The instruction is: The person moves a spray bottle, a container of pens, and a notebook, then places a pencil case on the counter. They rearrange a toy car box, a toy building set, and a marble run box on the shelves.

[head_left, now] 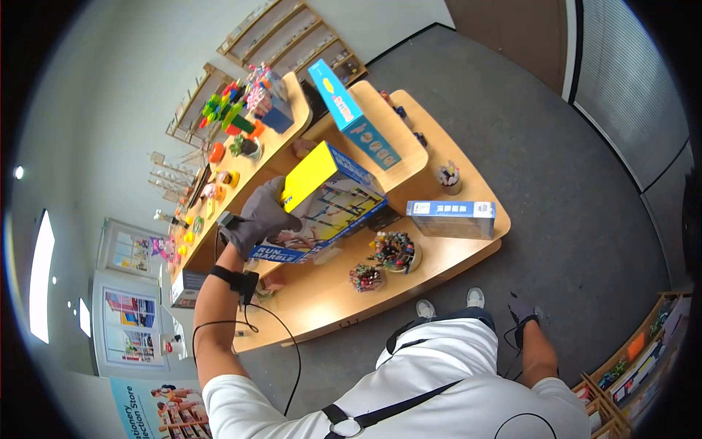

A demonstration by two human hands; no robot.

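My left hand [267, 216], in a grey glove, is on the near left side of a large yellow and blue marble run box [333, 201], its fingers bent against the box. The box is tilted over the wooden shelf unit. My right hand [521, 309] hangs low at my right side above the grey floor; it looks dark and blends with the floor, so its fingers cannot be made out. A blue flat box [452, 219] stands on the lower shelf, near two cups of pens [395, 252].
A light blue box [351, 113] stands on the upper tier [409, 157]. Plants, toys and a ship model line the back counter [292, 135]. Another pen cup [450, 178] sits at the right edge. At lower right is a wooden rack [596, 380].
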